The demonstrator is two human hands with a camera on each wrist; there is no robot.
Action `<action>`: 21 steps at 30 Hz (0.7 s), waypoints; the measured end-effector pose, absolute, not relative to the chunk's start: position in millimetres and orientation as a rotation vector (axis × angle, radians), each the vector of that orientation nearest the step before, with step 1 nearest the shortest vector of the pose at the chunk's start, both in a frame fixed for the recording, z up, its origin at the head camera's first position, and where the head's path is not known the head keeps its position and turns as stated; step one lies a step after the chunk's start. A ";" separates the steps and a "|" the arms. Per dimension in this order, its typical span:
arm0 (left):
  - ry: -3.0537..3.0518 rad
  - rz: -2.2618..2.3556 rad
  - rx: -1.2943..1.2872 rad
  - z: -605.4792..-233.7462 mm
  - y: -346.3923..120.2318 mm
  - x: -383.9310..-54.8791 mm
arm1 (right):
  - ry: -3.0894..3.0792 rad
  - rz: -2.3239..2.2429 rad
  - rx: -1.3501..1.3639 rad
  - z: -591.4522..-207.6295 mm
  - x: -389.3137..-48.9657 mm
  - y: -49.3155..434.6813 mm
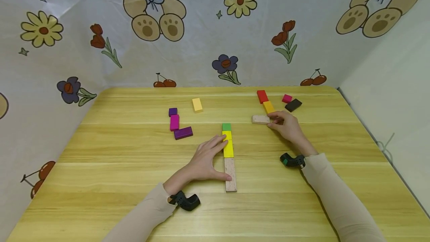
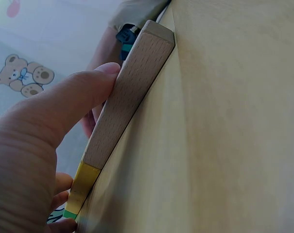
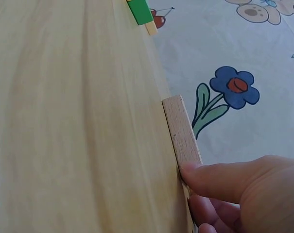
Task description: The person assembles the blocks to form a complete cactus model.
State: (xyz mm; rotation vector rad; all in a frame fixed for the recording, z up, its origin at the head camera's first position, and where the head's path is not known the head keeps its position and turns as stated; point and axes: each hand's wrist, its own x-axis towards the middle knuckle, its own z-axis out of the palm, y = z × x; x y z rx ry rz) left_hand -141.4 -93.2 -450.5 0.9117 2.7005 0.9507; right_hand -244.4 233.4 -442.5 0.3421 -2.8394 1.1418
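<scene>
On the wooden surface, the head view shows a straight row of blocks under the left hand: a green block at the far end, yellow blocks next, and a long beige block nearest the person. That hand's fingers are spread wide, the tips touching the yellow part and the thumb resting on the beige one, without wrapping round either. A sideways push from thumb or fingertips could bend the row or part its joints, since nothing visible fastens the blocks. The right hand pinches the right end of a short beige block. Just beyond its fingers is an orange block, with a red block behind; lifting carelessly might knock the orange one askew.

In the left wrist view, the thumb lies against the long beige block's edge, while the other fingers are partly hidden beside the yellow; too heavy a thumb could slide that block out of line.

In the right wrist view, the thumb and fingers close on only one end of the short beige block, leaving most of its length free, so it could swivel or tip. Whether its underside touches the surface, I cannot tell.
</scene>
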 end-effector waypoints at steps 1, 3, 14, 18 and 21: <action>2.700 0.951 0.911 -450.4 -93.1 -141.4 | -2.835 1.157 0.339 -442.9 -244.3 233.4; 2.698 0.952 0.910 -450.6 -93.0 -141.3 | -2.827 1.188 0.335 -443.4 -244.1 233.4; 2.704 0.959 0.913 -451.0 -93.7 -142.0 | -2.822 1.250 0.371 -441.9 -244.0 231.8; 2.699 0.949 0.911 -450.7 -93.7 -141.4 | -2.830 1.345 0.396 -438.9 -238.8 228.4; 2.693 0.942 0.908 -450.5 -93.7 -141.1 | -2.838 1.437 0.433 -434.9 -233.9 223.6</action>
